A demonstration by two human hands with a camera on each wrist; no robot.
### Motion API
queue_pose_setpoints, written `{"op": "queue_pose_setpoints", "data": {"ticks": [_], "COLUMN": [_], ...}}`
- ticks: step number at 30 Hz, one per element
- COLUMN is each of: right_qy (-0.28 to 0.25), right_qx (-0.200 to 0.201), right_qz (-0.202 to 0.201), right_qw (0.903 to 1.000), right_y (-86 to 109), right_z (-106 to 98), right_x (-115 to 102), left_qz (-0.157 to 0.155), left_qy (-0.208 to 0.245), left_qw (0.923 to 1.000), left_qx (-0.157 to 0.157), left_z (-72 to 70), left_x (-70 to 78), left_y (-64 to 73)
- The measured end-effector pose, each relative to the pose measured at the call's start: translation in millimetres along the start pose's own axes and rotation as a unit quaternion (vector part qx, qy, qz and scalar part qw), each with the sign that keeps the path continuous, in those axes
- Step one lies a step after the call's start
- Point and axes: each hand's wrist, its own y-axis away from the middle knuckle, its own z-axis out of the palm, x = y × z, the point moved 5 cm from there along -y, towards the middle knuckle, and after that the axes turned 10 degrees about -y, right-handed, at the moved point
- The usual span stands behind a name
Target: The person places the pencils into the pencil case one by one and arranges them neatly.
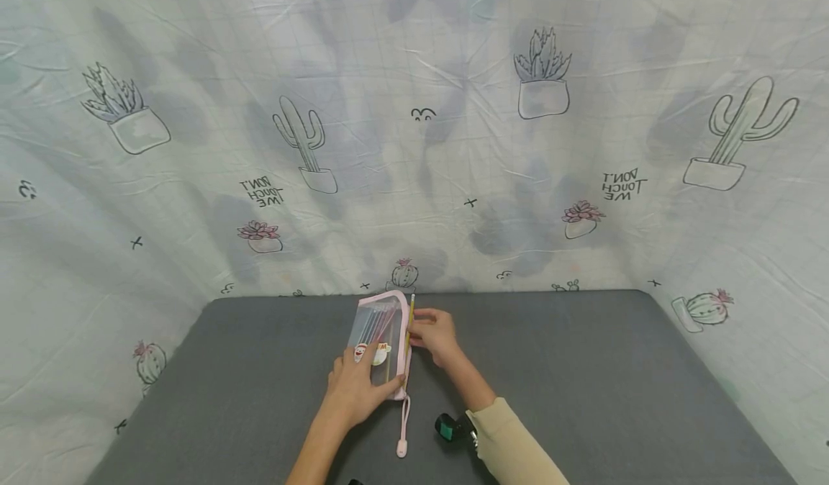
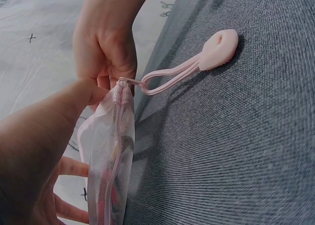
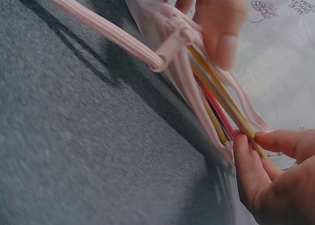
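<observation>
A clear mesh pencil case (image 1: pixel 382 312) with pink trim stands on its edge on the grey table. My left hand (image 1: pixel 352 388) holds it from the left, fingers spread over the sticker side and thumb at the zipper edge. In the right wrist view the zipper side gapes, showing a red pencil (image 3: pixel 219 112) and other slim items inside. At that opening, my right hand (image 1: pixel 437 335) pinches a yellow pencil (image 3: pixel 224 94) between thumb and fingers. The pencil lies along the opening, its near end inside the case. A pink strap (image 2: pixel 172 77) trails from the zipper pull.
Under the case spreads a grey cloth-covered table (image 1: pixel 583 384). A white curtain (image 1: pixel 453 147) printed with cacti hangs behind it and at both sides. Beside my right sleeve (image 1: pixel 512 442) shows a small black and green device (image 1: pixel 445 427).
</observation>
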Motion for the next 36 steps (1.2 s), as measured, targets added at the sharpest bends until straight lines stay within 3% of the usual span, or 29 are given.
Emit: {"op": "queue_pose_setpoints", "data": {"ticks": [13, 24, 36], "right_qy": [-0.026, -0.038, -0.029], "right_qx": [0.025, 0.031, 0.012], "right_qz": [-0.004, -0.008, -0.014], "right_qw": [0.9993, 0.9988, 0.9994], "right_y": [3.6, 6.1, 1.2], "right_z": [10.2, 16.7, 10.7], "right_x": [12.7, 10.8, 13.0], "left_qz": [-0.002, 0.001, 0.003], "left_qy": [-0.001, -0.005, -0.004], "left_qw": [1.0000, 1.0000, 0.9999], "left_qx": [0.004, 0.006, 0.011], "left_z": [-4.4, -5.4, -5.0], "left_x": [2.4, 2.2, 2.9], "left_y": [2.4, 1.8, 1.2]}}
